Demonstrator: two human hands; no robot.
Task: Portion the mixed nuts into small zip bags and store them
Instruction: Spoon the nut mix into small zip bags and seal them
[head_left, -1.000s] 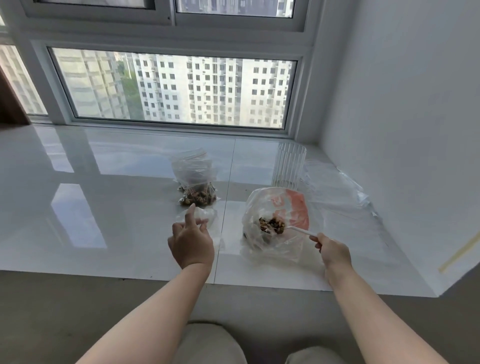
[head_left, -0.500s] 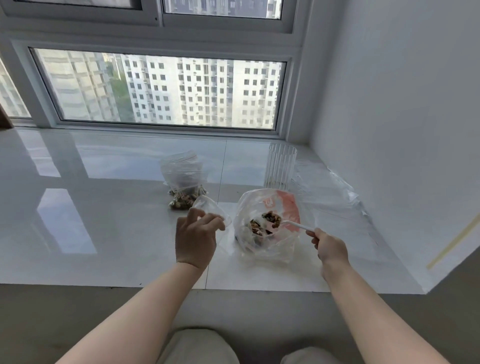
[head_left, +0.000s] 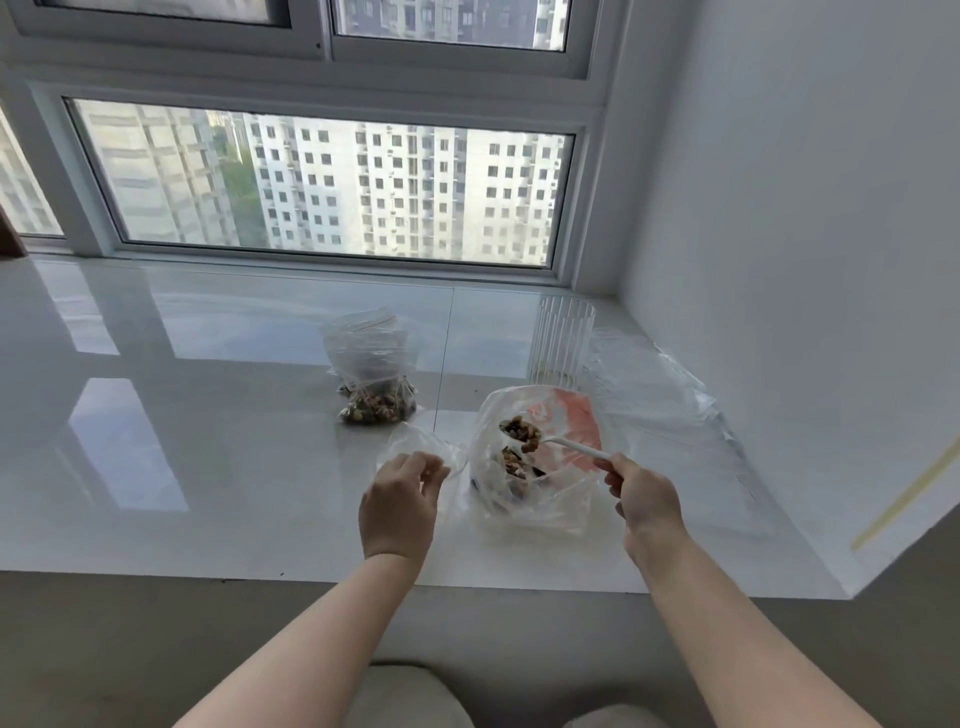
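On the glossy white sill (head_left: 208, 467) under the window — nuts being portioned.

Large clear bag (head_left: 535, 467) of mixed nuts sits mid-sill, filled zip bags (head_left: 374, 374) behind-left; the left hand (head_left: 402, 499) pinches an empty small zip bag (head_left: 421, 447) beside it — the right hand (head_left: 647, 499) grips a white spoon (head_left: 550, 439) heaped with nuts over the big bag.

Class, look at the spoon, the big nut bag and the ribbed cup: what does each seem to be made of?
Spoon: probably plastic, plain white, thin.
Big nut bag: thin clear plastic film; it crumples and the nuts show through.
Ribbed cup: clear with upright ribs, glass or hard plastic; cannot tell which.
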